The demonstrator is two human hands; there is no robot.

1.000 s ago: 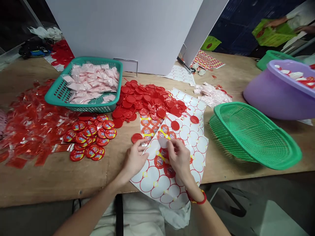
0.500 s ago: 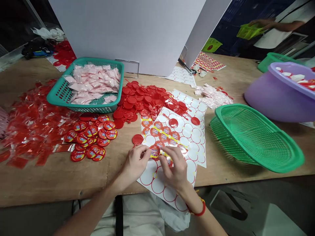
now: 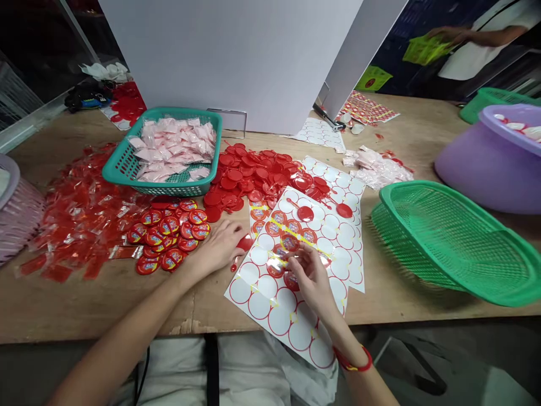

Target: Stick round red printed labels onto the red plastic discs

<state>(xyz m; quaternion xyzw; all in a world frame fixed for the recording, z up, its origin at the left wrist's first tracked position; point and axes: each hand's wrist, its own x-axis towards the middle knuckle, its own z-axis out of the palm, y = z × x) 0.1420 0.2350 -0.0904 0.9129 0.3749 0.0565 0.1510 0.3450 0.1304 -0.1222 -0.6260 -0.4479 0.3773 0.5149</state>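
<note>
The right hand [image 3: 310, 276] is pinching its fingers together over a sheet of stickers [image 3: 257, 304] in the lower middle of the frame, close to a round printed sticker [image 3: 289, 242]. I cannot tell if it is gripping that sticker. The left hand [image 3: 217, 246] is lying open on the desk [image 3: 93, 310] with its fingers apart, and it is touching a red round disc [image 3: 244, 243] just left of the sheet. Many circles on the lower part of the sheet are showing empty, and a few printed stickers are sitting near the top. A heap of printed red rounds [image 3: 169, 237] is lying left of the hands. A bigger heap of plain red rounds [image 3: 240, 186] is lying above the sheet.
</note>
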